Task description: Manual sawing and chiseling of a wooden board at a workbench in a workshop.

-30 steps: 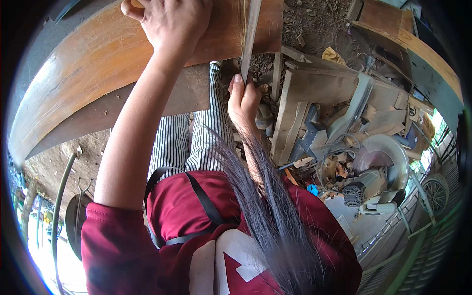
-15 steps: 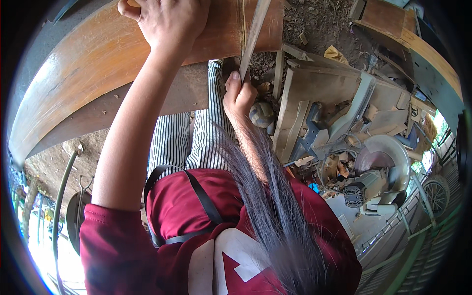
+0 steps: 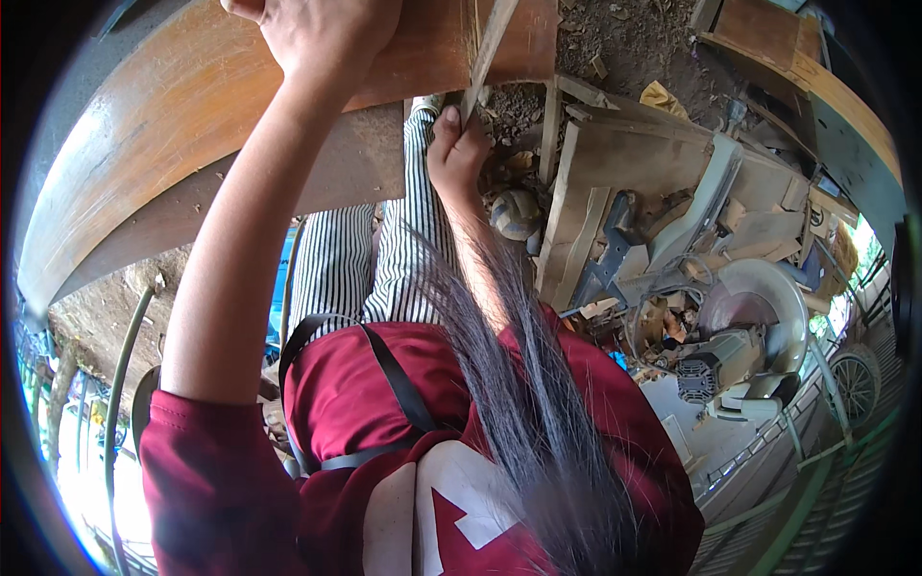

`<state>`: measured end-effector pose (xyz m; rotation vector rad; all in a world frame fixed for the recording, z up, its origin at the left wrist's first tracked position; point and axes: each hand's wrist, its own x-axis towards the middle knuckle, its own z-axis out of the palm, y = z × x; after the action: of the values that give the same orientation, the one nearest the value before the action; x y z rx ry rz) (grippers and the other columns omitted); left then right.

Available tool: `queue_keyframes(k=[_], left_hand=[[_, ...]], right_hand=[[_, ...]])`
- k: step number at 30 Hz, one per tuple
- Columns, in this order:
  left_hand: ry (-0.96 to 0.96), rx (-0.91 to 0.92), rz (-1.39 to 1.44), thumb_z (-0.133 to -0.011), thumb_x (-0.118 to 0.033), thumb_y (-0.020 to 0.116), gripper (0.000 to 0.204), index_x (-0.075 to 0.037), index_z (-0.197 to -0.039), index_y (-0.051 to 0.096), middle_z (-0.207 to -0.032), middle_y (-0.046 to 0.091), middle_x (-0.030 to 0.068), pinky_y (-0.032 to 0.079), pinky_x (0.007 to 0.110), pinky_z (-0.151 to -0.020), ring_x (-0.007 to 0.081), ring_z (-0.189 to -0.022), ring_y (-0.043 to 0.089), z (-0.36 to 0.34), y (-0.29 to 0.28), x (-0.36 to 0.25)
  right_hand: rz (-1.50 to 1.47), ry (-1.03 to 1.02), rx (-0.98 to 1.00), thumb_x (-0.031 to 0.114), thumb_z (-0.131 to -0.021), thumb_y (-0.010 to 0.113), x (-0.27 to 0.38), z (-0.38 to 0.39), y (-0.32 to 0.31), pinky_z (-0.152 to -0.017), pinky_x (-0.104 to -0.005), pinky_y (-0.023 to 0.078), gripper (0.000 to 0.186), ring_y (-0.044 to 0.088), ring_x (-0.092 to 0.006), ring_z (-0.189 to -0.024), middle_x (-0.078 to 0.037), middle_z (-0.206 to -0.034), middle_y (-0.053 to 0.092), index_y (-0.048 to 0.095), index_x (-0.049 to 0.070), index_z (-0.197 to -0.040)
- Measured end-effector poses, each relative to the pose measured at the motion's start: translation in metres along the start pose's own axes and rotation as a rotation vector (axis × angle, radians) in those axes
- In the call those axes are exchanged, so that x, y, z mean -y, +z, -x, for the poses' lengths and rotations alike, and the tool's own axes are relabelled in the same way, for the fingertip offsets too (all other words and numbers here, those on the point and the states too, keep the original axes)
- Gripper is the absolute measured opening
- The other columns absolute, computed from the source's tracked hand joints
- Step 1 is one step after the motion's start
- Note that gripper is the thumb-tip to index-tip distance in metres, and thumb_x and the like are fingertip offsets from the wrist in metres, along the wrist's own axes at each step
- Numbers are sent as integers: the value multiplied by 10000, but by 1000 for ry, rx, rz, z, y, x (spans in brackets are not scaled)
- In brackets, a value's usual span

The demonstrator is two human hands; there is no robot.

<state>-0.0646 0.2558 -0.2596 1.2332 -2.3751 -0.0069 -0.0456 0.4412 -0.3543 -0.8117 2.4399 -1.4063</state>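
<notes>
My left hand (image 3: pixel 331 34) rests on a large brown wooden board (image 3: pixel 211 86) with a scratched, glossy surface. Its thumb sticks out to the side, while the picture's upper edge cuts off the other fingers. My right hand (image 3: pixel 456 152) is closed round the near end of a long, narrow wooden strip (image 3: pixel 492 48), thumb on top. The strip slants away over the board's right part, and its far end is out of view. Pale lines (image 3: pixel 473 34) run along the board just left of the strip. A darker panel (image 3: pixel 331 158) sits below the board's near edge.
To the right, a wooden box-like piece (image 3: pixel 634 158) holds scraps and a dark tool-like part. A power saw with a round blade guard (image 3: pixel 730 370) stands nearer, by a spoked wheel (image 3: pixel 853 384). Dirt ground (image 3: pixel 634 38) lies beyond. A curved rod (image 3: pixel 123 374) rises at left.
My right hand has shifted slightly away from me and to the left along with the strip. My left hand has also moved a little farther up and left on the board.
</notes>
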Motion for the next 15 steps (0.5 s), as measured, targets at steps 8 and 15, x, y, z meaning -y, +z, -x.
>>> queue_keyframes(k=[8, 15], left_hand=[[3, -6, -23, -810, -206, 401, 259, -21, -988, 433, -1139, 391, 170, 188, 428, -912, 305, -1134, 300, -1, -1, 6], [-8, -12, -4, -808, -218, 404, 270, -19, -987, 438, -1141, 389, 173, 188, 426, -913, 308, -1136, 297, 0, 3, 1]], right_hand=[[-66, -6, 12, 141, -853, 432, 2, -3, 7, -394, -366, 331, 213, 479, -331, -437, -162, -502, 441, 448, 7, -688], [-113, 36, -12, 130, -856, 427, 1, 2, 2, -400, -353, 338, 199, 481, -331, -440, -156, -506, 444, 455, 7, -703]])
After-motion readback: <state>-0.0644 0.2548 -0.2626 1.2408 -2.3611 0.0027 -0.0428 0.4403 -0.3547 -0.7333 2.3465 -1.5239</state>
